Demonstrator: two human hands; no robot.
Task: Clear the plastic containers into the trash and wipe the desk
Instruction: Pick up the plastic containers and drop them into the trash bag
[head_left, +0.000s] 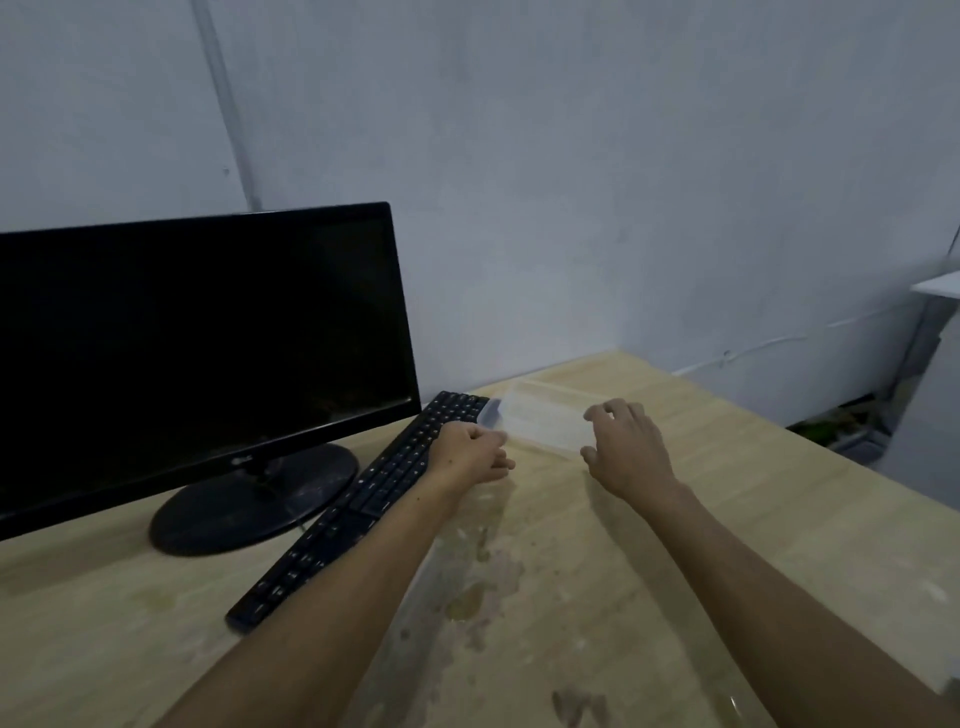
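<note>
Wooden desk (727, 519) holds one clear container (540, 415); left hand (470, 452) fisted beside it, right hand (626, 447) spread.

The monitor (197, 353) is cut off by the left edge, and the logo on its lower bezel is too blurred to read. The keyboard (363, 499) has key legends too small to tell, and the left hand (470, 454) covers part of its far end. The clear plastic container (540, 418) is faint; where its near rim ends is unclear. The right hand (626, 449) hides its right end. The tabletop (779, 519) runs out of view at the bottom.
</note>
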